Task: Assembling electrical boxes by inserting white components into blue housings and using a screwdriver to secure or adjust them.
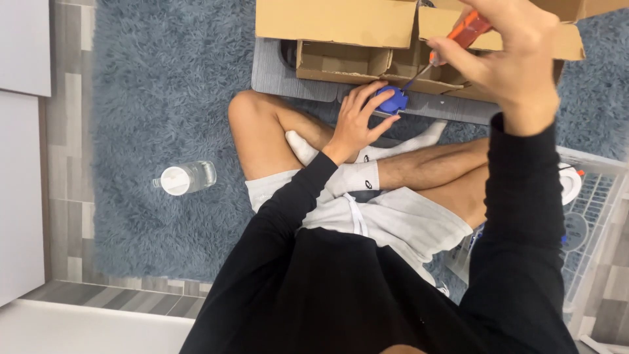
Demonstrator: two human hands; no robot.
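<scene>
In my left hand (359, 121) sits a small blue piece (392, 100) of smooth, faintly glossy plastic. The screwdriver (452, 44) in my right hand (508, 56) has a shiny orange plastic handle and a thin bare metal shaft. Just beyond my hands, the boxes (341, 39) are matt brown cardboard, rough at the cut edges. Under my legs the grey-blue rug (164, 92) is shaggy and soft. Well off to my left hand's side lies a clear glossy plastic bottle (187, 177).

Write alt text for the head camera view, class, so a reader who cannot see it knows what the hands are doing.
Seen from above, a seated person's left hand steadies a small blue plastic part while the right hand works an orange-handled screwdriver with its tip at the part. Open brown cardboard boxes sit ahead on a shaggy grey-blue rug, and a clear plastic water bottle lies to the left.
</scene>
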